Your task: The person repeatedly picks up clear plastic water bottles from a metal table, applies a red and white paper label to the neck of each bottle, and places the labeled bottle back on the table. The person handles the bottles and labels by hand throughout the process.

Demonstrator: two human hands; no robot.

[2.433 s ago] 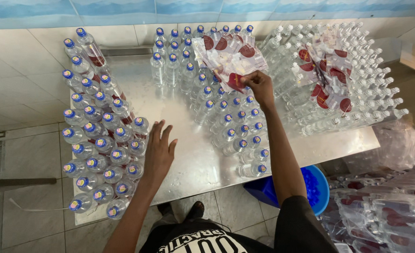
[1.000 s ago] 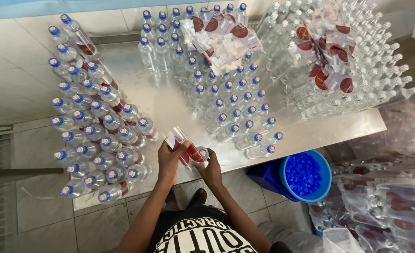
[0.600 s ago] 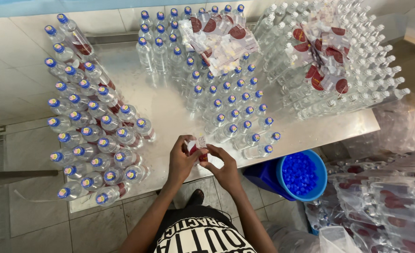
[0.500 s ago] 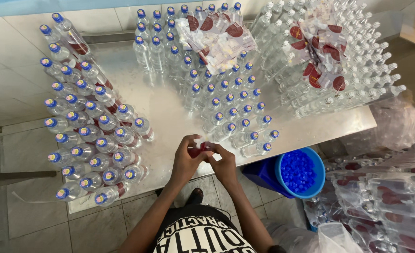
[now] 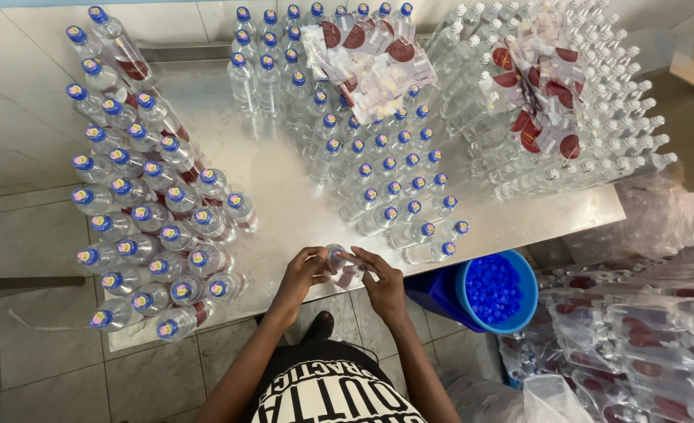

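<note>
My left hand (image 5: 300, 276) and my right hand (image 5: 381, 283) meet at the front edge of a steel table (image 5: 284, 184), both closed around one clear plastic bottle (image 5: 340, 265) with a blue cap and a label sleeve on it. Left of my hands stand rows of blue-capped bottles with red labels (image 5: 147, 211). Beyond my hands is a group of blue-capped bottles without labels (image 5: 378, 168), with a loose heap of red and white label sleeves (image 5: 366, 59) lying on top of it.
Uncapped clear bottles (image 5: 566, 117) fill the table's right end under more label sleeves (image 5: 539, 94). A blue bucket of blue caps (image 5: 496, 290) stands on the floor at the right. Plastic-wrapped packs (image 5: 645, 337) lie beyond it. Tiled floor lies on the left.
My right hand drew back from the label heap to the table's front. Both hands came together on a bottle with a red label, which has been worked down over it.
</note>
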